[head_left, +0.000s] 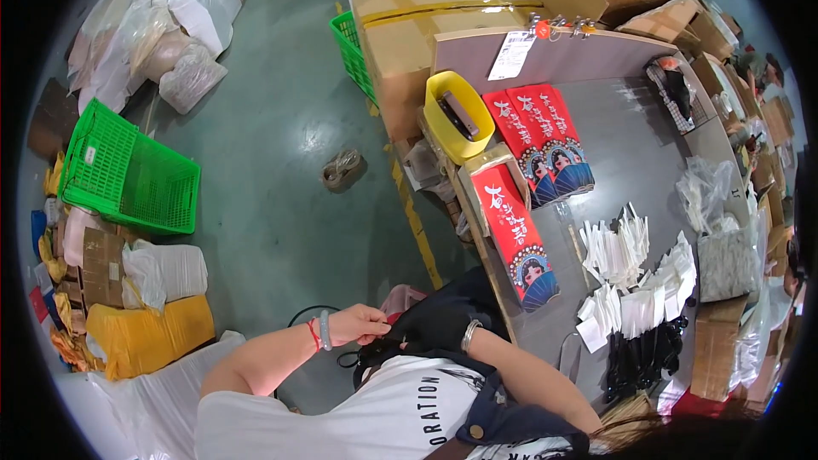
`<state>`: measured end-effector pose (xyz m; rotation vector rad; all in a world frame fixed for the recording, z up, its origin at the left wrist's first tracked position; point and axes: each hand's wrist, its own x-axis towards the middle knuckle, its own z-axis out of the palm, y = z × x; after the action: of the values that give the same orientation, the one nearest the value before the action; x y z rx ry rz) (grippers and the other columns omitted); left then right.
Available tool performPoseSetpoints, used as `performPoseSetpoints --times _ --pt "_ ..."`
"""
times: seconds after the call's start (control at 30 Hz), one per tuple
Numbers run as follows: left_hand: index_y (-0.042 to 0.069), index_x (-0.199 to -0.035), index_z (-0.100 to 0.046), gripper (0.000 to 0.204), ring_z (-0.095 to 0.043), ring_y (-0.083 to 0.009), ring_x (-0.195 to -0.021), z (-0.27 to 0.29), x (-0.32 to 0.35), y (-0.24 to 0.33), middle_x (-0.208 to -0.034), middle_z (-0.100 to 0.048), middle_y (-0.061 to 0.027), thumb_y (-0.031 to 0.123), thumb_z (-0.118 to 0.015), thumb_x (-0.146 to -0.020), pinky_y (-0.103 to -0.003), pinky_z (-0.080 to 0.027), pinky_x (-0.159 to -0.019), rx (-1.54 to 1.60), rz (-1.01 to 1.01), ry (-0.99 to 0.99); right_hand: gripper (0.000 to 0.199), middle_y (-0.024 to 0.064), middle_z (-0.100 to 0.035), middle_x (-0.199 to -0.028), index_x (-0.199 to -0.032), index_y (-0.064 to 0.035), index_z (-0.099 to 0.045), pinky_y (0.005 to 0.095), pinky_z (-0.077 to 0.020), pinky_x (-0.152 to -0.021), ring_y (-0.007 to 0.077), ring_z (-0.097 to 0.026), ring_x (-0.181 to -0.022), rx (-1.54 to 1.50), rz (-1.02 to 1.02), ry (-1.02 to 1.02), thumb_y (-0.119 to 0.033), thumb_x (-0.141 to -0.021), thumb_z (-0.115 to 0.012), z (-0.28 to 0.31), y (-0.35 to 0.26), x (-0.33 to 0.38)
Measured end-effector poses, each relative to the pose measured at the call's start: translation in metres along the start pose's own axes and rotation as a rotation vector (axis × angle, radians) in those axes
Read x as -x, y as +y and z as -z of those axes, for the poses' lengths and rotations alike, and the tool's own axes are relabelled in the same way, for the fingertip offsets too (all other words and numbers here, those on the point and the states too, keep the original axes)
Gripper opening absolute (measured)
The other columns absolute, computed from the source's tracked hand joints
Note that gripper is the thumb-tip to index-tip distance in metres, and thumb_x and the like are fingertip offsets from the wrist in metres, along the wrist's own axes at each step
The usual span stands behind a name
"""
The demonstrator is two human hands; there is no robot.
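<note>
Dark objects (461,116) are held in a yellow bin (458,150); the left grip (358,324) is curled, any hold unclear; the right grip is obscured.

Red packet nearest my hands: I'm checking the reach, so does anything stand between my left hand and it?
Yes: in this view dark cloth lies between your left hand and the near end of the red packet, then the left edge of the grey table. Nothing visible covers the packet.
</note>
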<state>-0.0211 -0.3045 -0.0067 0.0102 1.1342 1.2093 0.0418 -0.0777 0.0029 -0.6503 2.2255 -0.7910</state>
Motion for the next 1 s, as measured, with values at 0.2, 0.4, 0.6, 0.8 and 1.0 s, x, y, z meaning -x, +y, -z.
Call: performPoseSetpoints --times 0.2,0.4,0.6,0.8,1.0 --pt "0.007 -0.081 -0.060 0.018 -0.047 -0.0043 -0.059 -0.003 0.000 -0.005 -0.069 -0.052 0.0041 0.019 -0.061 -0.094 -0.021 -0.035 -0.051 -0.044 0.023 0.020 0.034 0.0034 -0.072 -0.088 -0.110 -0.0343 -0.070 0.0403 -0.0512 -0.069 0.0253 -0.068 -0.079 -0.022 -0.073 -0.027 -0.052 -0.083 -0.059 0.014 -0.009 0.017" --pt "0.007 -0.076 -0.061 0.021 -0.046 -0.0043 -0.058 -0.010 -0.004 0.002 -0.066 -0.053 0.0040 0.019 -0.063 -0.093 -0.021 -0.036 -0.053 -0.088 -0.039 0.109 0.031 0.0097 -0.070 -0.083 -0.098 -0.0190 -0.072 0.0384 -0.0512 -0.063 0.0276 -0.067 -0.075 -0.073 -0.069 0.062 -0.041 -0.077 -0.069 0.031 -0.023 0.034" --pt "0.005 -0.077 -0.061 0.020 -0.047 -0.0042 -0.060 -0.001 -0.009 0.007 -0.065 -0.052 0.0047 0.018 -0.063 -0.092 -0.021 -0.038 -0.055 -0.100 -0.017 0.069 0.037 0.0125 -0.068 -0.080 -0.089 -0.0106 -0.072 0.0393 -0.0511 -0.066 0.0304 -0.065 -0.073 -0.108 0.049 0.253 -0.045 -0.077 -0.068 0.018 0.000 0.042" --pt "0.006 -0.076 -0.060 0.022 -0.050 -0.0050 -0.062 -0.007 -0.008 -0.006 -0.065 -0.053 0.0043 0.020 -0.062 -0.093 -0.022 -0.039 -0.056 -0.057 0.057 0.116 0.038 0.0145 -0.067 -0.079 -0.082 -0.0082 -0.072 0.0401 -0.0508 -0.067 0.0308 -0.065 -0.073 -0.130 0.007 0.216 -0.045 -0.079 -0.067 0.031 -0.008 0.051" --pt "0.008 -0.075 -0.057 0.024 -0.050 -0.0066 -0.062 -0.012 -0.009 -0.025 -0.067 -0.053 0.0027 0.022 -0.061 -0.094 -0.022 -0.040 -0.058 -0.078 0.140 0.117 0.035 0.0142 -0.069 -0.088 -0.099 -0.0058 -0.071 0.0373 -0.0523 -0.074 0.0276 -0.067 -0.082 -0.167 -0.002 0.346 -0.034 -0.079 -0.072 0.021 0.002 0.074"
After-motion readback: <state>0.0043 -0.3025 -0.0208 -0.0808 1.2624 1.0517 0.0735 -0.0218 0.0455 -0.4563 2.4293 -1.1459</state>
